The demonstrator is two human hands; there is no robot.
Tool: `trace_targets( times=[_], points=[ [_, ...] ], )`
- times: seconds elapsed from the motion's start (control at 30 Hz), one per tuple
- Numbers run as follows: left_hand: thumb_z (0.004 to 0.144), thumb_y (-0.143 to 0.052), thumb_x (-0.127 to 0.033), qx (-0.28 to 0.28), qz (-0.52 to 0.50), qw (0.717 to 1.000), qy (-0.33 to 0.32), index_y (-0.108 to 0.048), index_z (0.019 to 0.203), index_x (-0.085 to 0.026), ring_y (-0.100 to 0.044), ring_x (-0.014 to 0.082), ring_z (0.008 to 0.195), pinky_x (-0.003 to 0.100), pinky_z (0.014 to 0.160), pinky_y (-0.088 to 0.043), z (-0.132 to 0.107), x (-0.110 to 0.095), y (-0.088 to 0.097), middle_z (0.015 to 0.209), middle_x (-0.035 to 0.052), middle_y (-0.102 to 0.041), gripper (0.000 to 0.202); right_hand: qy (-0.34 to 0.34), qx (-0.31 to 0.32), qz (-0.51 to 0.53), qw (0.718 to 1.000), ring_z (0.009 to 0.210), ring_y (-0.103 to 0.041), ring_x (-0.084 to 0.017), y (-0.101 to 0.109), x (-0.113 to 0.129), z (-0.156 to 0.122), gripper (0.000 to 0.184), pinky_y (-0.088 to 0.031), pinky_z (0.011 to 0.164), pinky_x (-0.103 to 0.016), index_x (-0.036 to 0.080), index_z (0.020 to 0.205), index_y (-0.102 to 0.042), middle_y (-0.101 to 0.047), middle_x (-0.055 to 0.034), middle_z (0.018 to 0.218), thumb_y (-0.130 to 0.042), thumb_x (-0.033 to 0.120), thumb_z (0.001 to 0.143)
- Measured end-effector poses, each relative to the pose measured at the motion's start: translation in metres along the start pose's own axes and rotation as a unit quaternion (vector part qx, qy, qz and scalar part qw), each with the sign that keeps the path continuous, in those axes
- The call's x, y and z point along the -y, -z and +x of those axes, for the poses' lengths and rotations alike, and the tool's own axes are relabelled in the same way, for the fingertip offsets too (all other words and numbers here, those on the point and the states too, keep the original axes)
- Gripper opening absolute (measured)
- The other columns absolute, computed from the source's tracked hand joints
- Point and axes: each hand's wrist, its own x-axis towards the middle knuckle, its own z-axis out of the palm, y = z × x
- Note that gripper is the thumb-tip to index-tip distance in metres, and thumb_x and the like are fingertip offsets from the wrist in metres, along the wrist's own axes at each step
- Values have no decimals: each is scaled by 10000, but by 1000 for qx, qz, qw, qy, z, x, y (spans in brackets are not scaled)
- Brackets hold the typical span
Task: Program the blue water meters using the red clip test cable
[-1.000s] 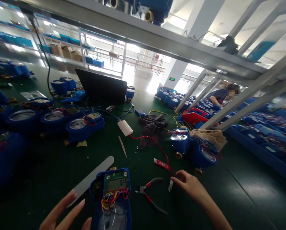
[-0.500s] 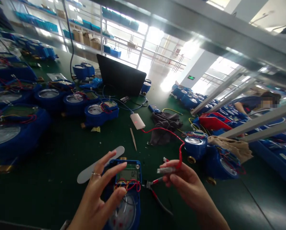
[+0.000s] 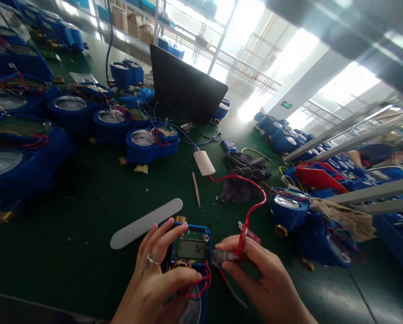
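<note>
A blue water meter (image 3: 208,238) lies before me, its small display lit and coloured wires across its middle. My left hand (image 3: 157,274) holds it from the left, thumb over the red wires and fingers stretched along the display's left side. Between thumb and fingertips, my right hand (image 3: 260,274) pinches a grey pin connector (image 3: 223,256) at the meter's right edge; whether its pins touch is hidden. A red cable (image 3: 253,207) runs from it to a white box (image 3: 204,163). Cutting pliers (image 3: 233,290) lie partly under my right hand.
A grey flat strip (image 3: 145,223) and a thin wooden stick (image 3: 196,190) lie on the green table. Beyond are a black laptop (image 3: 188,83), a dark cloth (image 3: 244,175) and several blue meters (image 3: 150,144). At far right, a person (image 3: 373,155) is partly visible behind metal rails.
My right hand has brought the connector left to the meter's edge. My left thumb has come down onto the red wires. The view has tilted, and the white box's red light no longer shows.
</note>
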Motion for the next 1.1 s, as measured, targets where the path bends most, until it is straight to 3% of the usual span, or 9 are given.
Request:
trace_targets(
  times=[0.5, 0.77, 1.1],
  points=[
    [903, -452, -37, 0, -21, 1000, 14, -698, 901, -326, -272, 205, 1459, 530, 1186, -222, 4, -5, 0, 1486, -17, -400, 379, -20, 31, -11, 999, 684, -698, -97, -1, 5, 1, 191, -575, 610, -132, 255, 1034, -642, -714, 15, 927, -624, 128, 891],
    [873, -497, -20, 10, -25, 999, 17, -707, 888, -307, -340, 250, 1425, 570, 1165, -247, 5, -6, 0, 1460, 20, -457, 356, -25, 71, -39, 996, 657, -690, -124, 6, 6, 6, 114, -561, 579, -172, 225, 988, -656, -717, -8, 860, -608, 165, 904],
    [923, -496, -95, 5, -47, 999, 24, -701, 863, -304, -383, 196, 1407, 450, 1198, -204, 6, -10, -1, 1460, -27, -491, 298, -54, 80, -30, 995, 632, -692, -118, 9, 5, 5, 124, -558, 567, -171, 225, 985, -670, -721, 10, 836, -644, 169, 877]
  ],
)
